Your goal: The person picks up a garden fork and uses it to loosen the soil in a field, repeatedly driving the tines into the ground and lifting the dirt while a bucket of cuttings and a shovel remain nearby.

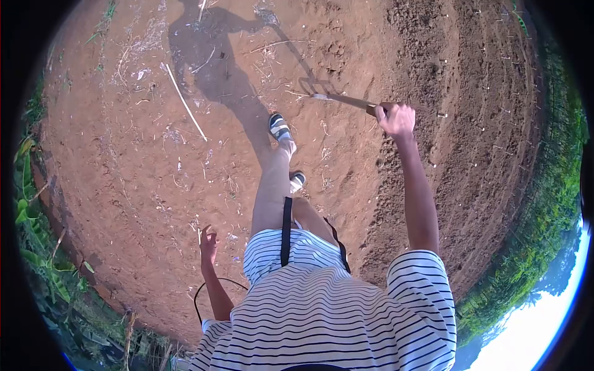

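My right hand (398, 120) is wrapped round the upper end of a long wooden-handled fork (352, 101). The handle slants down to the left, with a pale metal part at its low end near the soil. Prongs show in its shadow, while the tines themselves are hard to make out. Low on the left, my left hand (209, 245) hangs beside my body, its fingers loosely bent and apart, with nothing visible in them. Bare reddish soil (148, 179) lies under both hands.
Loosened, darker soil (421, 74) with rows of short pale stubs runs along the right. A long pale stick (185, 102) lies on the ground ahead, left of my sandalled foot (279, 127). Dry straw is scattered about. Green plants (31, 216) border the far left, and trees (550, 204) the right.
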Action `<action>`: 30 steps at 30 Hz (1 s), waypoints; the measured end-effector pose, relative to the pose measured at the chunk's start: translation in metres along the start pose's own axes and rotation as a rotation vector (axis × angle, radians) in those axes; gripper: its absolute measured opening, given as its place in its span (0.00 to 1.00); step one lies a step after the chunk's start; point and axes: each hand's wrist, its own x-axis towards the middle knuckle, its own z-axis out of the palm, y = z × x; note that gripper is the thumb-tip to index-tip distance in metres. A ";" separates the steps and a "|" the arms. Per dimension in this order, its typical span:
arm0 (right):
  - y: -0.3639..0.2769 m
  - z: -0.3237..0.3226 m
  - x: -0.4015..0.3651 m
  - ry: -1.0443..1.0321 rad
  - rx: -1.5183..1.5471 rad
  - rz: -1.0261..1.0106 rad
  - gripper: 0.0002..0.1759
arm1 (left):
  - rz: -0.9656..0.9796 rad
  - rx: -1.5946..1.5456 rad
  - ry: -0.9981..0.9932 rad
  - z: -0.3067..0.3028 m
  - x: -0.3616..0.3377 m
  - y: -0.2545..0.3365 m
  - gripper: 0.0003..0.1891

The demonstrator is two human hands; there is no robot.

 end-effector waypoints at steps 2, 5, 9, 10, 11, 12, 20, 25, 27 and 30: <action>-0.016 -0.031 0.015 -0.304 0.028 0.143 0.29 | -0.031 -0.009 0.024 0.001 -0.008 0.003 0.21; -0.031 -0.068 0.047 -0.689 0.096 0.338 0.27 | -0.131 0.024 -0.029 0.009 0.005 0.018 0.21; -0.036 -0.075 0.045 -0.695 0.064 0.315 0.28 | -0.110 0.049 -0.188 0.016 0.011 0.070 0.21; -0.037 -0.079 0.047 -0.726 0.052 0.320 0.29 | -0.030 -0.003 -0.141 0.018 0.015 0.079 0.19; -0.032 -0.073 0.046 -0.720 0.053 0.325 0.29 | 0.054 -0.055 -0.095 0.021 0.018 0.095 0.18; -0.030 -0.065 0.042 -0.672 0.031 0.300 0.30 | 0.017 -0.109 -0.114 0.021 0.019 0.111 0.18; -0.025 -0.070 0.048 -0.747 0.076 0.232 0.30 | 0.076 -0.061 -0.120 0.032 0.020 0.166 0.18; -0.025 -0.074 0.042 -0.747 0.149 0.182 0.29 | 0.028 -0.030 -0.109 0.043 0.019 0.173 0.17; -0.022 -0.073 0.042 -0.732 0.192 0.180 0.29 | 0.002 0.009 -0.159 0.048 0.026 0.171 0.16; -0.015 -0.072 0.047 -0.813 0.278 0.137 0.28 | -0.027 0.002 -0.131 0.059 0.019 0.201 0.16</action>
